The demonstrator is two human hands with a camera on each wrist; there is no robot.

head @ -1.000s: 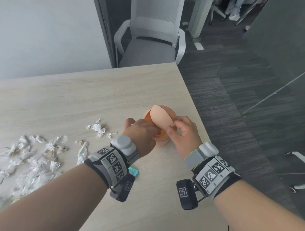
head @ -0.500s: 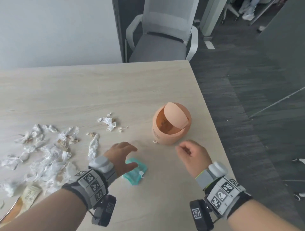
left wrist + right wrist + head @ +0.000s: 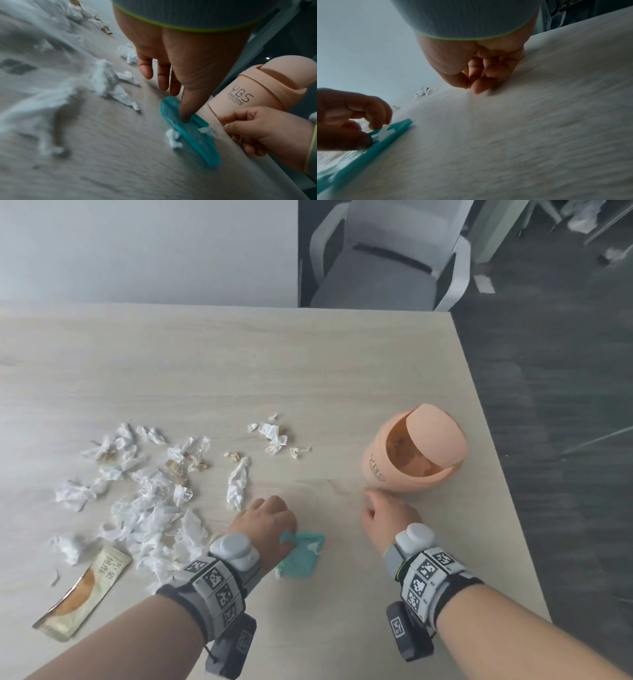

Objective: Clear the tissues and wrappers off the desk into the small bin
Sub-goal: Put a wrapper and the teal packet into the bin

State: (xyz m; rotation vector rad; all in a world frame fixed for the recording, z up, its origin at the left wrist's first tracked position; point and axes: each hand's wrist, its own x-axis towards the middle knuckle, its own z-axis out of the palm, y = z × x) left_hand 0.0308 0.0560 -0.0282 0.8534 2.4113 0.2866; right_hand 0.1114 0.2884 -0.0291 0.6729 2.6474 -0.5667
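The small peach bin (image 3: pixel 387 470) stands near the desk's right edge, its swing lid (image 3: pixel 431 433) tipped open. A teal wrapper (image 3: pixel 301 558) lies flat at the near middle. My left hand (image 3: pixel 274 518) is on its left end, thumb (image 3: pixel 185 116) pressed on top and fingers curled at the edge, pinching it (image 3: pixel 397 128). My right hand (image 3: pixel 376 505) sits at the bin's base with fingers curled. Its thumb and forefinger meet at the desk surface (image 3: pixel 471 86), and nothing shows between them. Crumpled white tissues (image 3: pixel 150 508) are strewn across the left.
A tan snack wrapper (image 3: pixel 85 594) lies at the near left. More tissue scraps (image 3: pixel 272 436) and a twisted tissue (image 3: pixel 238 484) lie between the pile and the bin. The desk's right edge (image 3: pixel 496 474) drops to dark floor. A grey chair (image 3: pixel 383 268) stands behind.
Both hands left the bin's lid and drew back to the desk. The left came down on the teal wrapper and closed on it; the right moved to the bin's base.
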